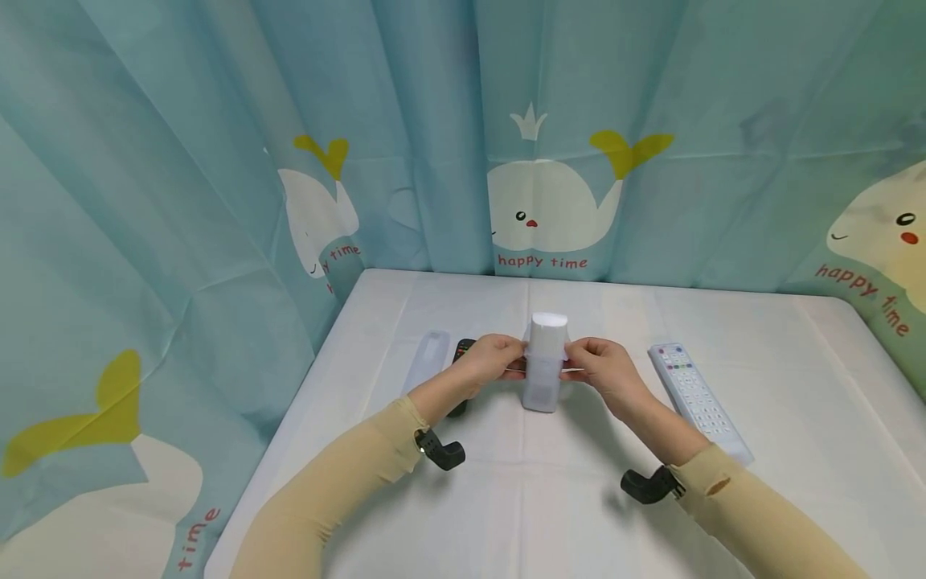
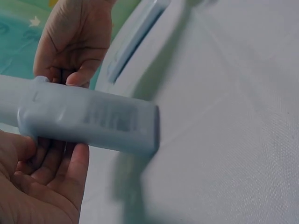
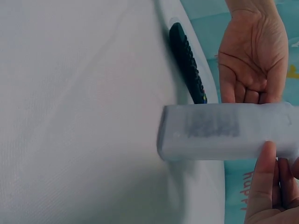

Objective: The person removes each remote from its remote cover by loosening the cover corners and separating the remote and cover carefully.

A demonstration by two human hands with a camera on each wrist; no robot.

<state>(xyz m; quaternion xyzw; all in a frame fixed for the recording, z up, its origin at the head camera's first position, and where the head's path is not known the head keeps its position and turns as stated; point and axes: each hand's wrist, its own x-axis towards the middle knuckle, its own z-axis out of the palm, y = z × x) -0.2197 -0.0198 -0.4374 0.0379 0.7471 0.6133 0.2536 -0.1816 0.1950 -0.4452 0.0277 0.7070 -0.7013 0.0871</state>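
Note:
Between both hands a white remote control (image 1: 548, 336) stands nearly upright, its lower part inside a translucent sleeve-like cover (image 1: 541, 389). The left hand (image 1: 495, 358) pinches the cover's rim on the left side. On the opposite side the right hand (image 1: 606, 371) pinches the same rim. In the left wrist view a dark printed label shows through the cover (image 2: 100, 116). The right wrist view shows the cover (image 3: 210, 133) crosswise, with fingers of both hands at its edges. The remote's button side is not visible.
A black remote (image 1: 463, 351) lies by the left forearm, partly hidden by it. Left of that lies another translucent cover (image 1: 428, 359). On the right is a pale remote with many buttons (image 1: 698, 398). A blue whale-print curtain (image 1: 448, 145) borders the white table (image 1: 492, 498).

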